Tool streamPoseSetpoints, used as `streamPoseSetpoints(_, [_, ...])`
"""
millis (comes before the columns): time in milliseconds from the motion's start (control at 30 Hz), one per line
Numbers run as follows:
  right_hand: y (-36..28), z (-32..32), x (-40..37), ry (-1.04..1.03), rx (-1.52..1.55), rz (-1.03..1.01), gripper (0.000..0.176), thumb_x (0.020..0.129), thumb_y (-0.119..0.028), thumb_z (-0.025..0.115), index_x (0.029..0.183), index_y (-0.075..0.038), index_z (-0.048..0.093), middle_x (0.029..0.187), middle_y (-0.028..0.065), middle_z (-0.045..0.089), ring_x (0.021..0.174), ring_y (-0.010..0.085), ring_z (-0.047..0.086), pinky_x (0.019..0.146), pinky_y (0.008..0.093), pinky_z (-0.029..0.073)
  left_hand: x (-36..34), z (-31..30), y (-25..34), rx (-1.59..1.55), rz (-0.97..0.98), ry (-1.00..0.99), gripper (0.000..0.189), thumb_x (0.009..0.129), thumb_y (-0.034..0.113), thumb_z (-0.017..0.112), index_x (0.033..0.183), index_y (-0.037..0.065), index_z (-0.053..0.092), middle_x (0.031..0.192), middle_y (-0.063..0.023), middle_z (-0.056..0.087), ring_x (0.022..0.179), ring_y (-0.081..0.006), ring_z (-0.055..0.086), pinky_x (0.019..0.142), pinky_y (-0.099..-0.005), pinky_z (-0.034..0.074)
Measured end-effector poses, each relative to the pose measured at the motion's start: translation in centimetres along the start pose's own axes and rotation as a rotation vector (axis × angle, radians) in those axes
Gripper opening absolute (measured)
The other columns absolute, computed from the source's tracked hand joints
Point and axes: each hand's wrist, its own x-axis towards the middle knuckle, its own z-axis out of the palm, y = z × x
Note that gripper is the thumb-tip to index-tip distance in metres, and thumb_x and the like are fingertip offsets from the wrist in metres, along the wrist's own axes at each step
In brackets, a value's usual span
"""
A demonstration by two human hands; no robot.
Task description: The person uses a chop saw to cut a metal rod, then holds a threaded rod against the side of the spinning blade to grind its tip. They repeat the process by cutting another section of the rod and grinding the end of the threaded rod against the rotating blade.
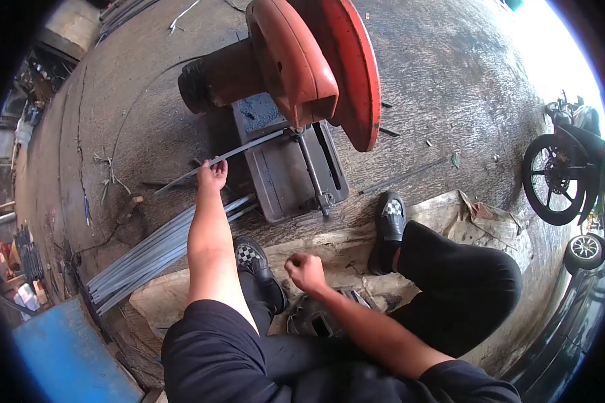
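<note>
My left hand (213, 176) reaches forward with its fingers around a thin grey metal bar (252, 144). One end of that bar lies across the base (275, 181) of a red cut-off saw (302, 60), by the clamp screw (310, 164). The saw's head and round blade guard (356, 74) are raised over the base. Near my knees, my right hand (305, 272) is curled closed in the air, apart from the saw; whatever it may hold is hidden. Left of the base lies a bundle of long grey metal bars (148, 252).
A dark welding mask (321, 321) lies between my feet on a dirty cloth sheet (343, 252). A loose bar (403, 176) and a cable (117, 134) lie on the floor. A blue panel (70, 352) is at lower left; a motorcycle (561, 171) and a car (571, 322) stand right.
</note>
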Motion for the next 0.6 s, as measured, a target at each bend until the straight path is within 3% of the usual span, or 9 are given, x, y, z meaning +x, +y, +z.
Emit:
streamPoseSetpoints(67, [2.5,0.8,2.1,0.259,0.218,0.100,0.047,0.073,-0.026,0.071,0.109,0.003,0.062,0.095,0.0209,0.067,0.092,0.0295,0.065,0.085,0.0383,0.049,-0.6,-0.4,-0.4,0.194,-0.024,-0.124,0.029,0.094,0.024,0.053,0.114,0.004,0.048,0.115,-0.0122,0.053,0.104,-0.0298,0.056,0.091,-0.0432,0.049])
streamPoseSetpoints(133, [4.0,0.6,4.7,0.598,0.495,0.097,0.058,0.077,-0.029,0.074,0.119,0.006,0.054,0.107,0.0179,0.064,0.101,0.0257,0.061,0.088,0.0356,0.047,0.1,-1.2,-0.9,0.229,-0.017,-0.181,0.030,0.090,0.023,0.060,0.109,0.003,0.050,0.115,-0.0137,0.052,0.105,-0.0299,0.056,0.092,-0.0412,0.049])
streamPoseSetpoints(300, [3.6,-4.8,6.3,0.494,0.493,0.013,0.039,0.091,-0.021,0.060,0.119,0.005,0.053,0.111,0.0177,0.061,0.104,0.0198,0.058,0.088,0.0308,0.045,-4.7,-0.5,-2.5,0.171,0.035,-0.248,0.042,0.091,0.030,0.058,0.119,0.002,0.047,0.117,-0.0125,0.052,0.112,-0.0282,0.055,0.096,-0.0386,0.045])
streamPoseSetpoints(400, [2.6,-4.9,6.1,0.748,0.493,-0.080,0.034,0.093,-0.019,0.055,0.118,0.004,0.054,0.107,0.0169,0.063,0.097,0.0220,0.060,0.084,0.0339,0.046,-3.5,-1.1,-2.6,0.219,0.057,-0.260,0.049,0.092,0.032,0.055,0.127,-0.001,0.043,0.117,-0.0098,0.052,0.117,-0.0281,0.052,0.101,-0.0396,0.041])
streamPoseSetpoints(467, [2.2,-3.6,3.9,0.812,-0.020,-0.412,0.032,0.089,-0.020,0.059,0.112,0.003,0.059,0.099,0.0171,0.066,0.089,0.0276,0.063,0.079,0.0368,0.048,-3.8,-0.5,-2.7,0.248,0.007,-0.247,0.046,0.091,0.027,0.056,0.124,-0.004,0.045,0.118,-0.0111,0.052,0.121,-0.0286,0.048,0.100,-0.0410,0.041])
streamPoseSetpoints(500, [3.2,-3.3,2.3,0.231,-0.058,-0.148,0.028,0.084,-0.019,0.060,0.102,0.002,0.065,0.094,0.0186,0.068,0.085,0.0330,0.065,0.078,0.0389,0.049,-4.1,-0.4,-3.0,0.283,0.010,-0.231,0.045,0.090,0.032,0.056,0.120,-0.001,0.050,0.116,-0.0086,0.055,0.122,-0.0269,0.045,0.103,-0.0391,0.036])
streamPoseSetpoints(533, [3.0,-2.7,1.4,-0.148,0.255,-0.039,0.025,0.081,-0.018,0.058,0.093,0.002,0.067,0.082,0.0186,0.068,0.077,0.0337,0.066,0.074,0.0395,0.050,-4.2,-0.2,-3.2,0.282,0.006,-0.235,0.045,0.090,0.032,0.056,0.120,-0.001,0.050,0.116,-0.0086,0.055,0.122,-0.0269,0.045,0.103,-0.0391,0.036])
streamPoseSetpoints(567, [1.5,-2.4,-0.2,-0.106,-0.015,-0.165,0.024,0.079,-0.017,0.059,0.092,0.002,0.066,0.076,0.0182,0.067,0.072,0.0262,0.066,0.069,0.0371,0.050,-4.1,-0.1,-3.4,0.350,0.005,-0.171,0.046,0.089,0.038,0.057,0.116,0.001,0.054,0.115,-0.0075,0.056,0.121,-0.0262,0.044,0.104,-0.0385,0.034])
streamPoseSetpoints(600, [3.5,-0.7,0.1,0.047,0.242,-0.066,0.025,0.077,-0.019,0.063,0.089,0.002,0.067,0.073,0.0178,0.066,0.069,0.0229,0.065,0.068,0.0355,0.051,-3.9,0.1,-3.6,0.417,0.007,-0.108,0.047,0.087,0.043,0.057,0.112,0.003,0.057,0.113,-0.0064,0.057,0.120,-0.0255,0.044,0.105,-0.0378,0.031])
